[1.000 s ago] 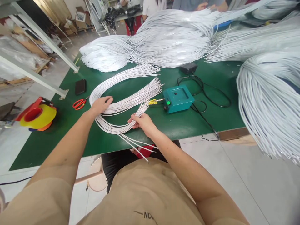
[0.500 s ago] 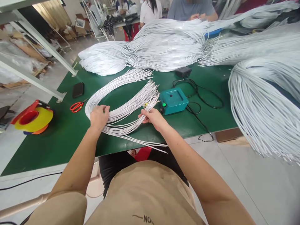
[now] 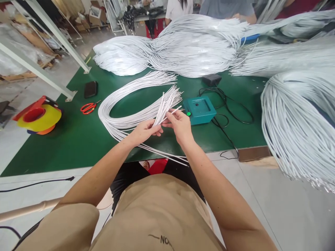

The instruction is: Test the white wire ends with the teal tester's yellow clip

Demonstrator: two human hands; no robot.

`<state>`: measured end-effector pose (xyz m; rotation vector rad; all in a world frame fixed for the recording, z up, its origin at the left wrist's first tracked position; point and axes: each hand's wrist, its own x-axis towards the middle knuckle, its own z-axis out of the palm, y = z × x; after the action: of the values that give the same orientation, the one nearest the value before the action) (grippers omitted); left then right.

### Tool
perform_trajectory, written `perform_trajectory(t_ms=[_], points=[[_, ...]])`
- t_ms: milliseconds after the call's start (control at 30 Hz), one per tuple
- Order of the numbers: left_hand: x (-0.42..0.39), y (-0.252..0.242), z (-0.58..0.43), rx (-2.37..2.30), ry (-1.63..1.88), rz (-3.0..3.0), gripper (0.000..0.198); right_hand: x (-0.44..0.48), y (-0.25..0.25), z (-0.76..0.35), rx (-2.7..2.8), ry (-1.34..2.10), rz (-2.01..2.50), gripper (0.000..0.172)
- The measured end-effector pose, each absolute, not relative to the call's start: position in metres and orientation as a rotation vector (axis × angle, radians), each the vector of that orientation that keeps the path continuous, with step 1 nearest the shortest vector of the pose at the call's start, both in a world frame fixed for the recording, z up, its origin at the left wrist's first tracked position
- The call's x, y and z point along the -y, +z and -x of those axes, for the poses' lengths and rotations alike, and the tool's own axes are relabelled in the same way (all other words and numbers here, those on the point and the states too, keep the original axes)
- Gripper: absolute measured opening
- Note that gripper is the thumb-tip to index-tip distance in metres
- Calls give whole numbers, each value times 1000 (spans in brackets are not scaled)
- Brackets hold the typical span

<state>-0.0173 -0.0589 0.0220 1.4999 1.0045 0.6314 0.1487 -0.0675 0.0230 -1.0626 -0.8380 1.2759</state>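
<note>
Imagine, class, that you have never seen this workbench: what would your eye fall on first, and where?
Probably the great heaps of white cable along the back of the green table. Next, nearer the front, the left hand holding a bunch of strands while the right hand pinches a strand beside the teal box. Then the bright red-and-yellow object at the table's left edge.

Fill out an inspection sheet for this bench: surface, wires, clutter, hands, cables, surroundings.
Surface: smooth green tabletop, tiny pale scraps at back right.
Wires: slim white wires lie in an open curve; a few cross the near edge.
Clutter: red-handled metal scissors, flat black rectangular case.
Hands: left hand grips a bunch of wires; right hand pinches wire beside it.
Cables: thin black cords curl beside a teal box-shaped device.
Surroundings: large white wire heaps, with people beyond.
</note>
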Motion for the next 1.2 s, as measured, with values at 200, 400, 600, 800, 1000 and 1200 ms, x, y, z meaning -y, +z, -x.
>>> perform_trajectory(t_ms=[200, 400, 600, 800, 1000, 1200], points=[[61, 29, 22, -942, 858, -1158, 25, 83, 38, -142, 833, 1265, 1025, 20], [58, 63, 26, -914, 906, -1427, 41, 98, 49, -136, 959, 1313, 1060, 22], [66, 69, 22, -965, 785, -1540, 45, 102, 51, -142, 994, 1196, 1091, 27], [80, 56, 29, -993, 813, -1463, 44, 96, 58, -155, 612, 1166, 961, 34], [87, 52, 31, -1041, 826, -1509, 42, 104, 55, -139, 806, 1206, 1097, 30], [85, 50, 23, -1004, 870, -1464, 39, 102, 52, -131, 905, 1123, 1096, 21]])
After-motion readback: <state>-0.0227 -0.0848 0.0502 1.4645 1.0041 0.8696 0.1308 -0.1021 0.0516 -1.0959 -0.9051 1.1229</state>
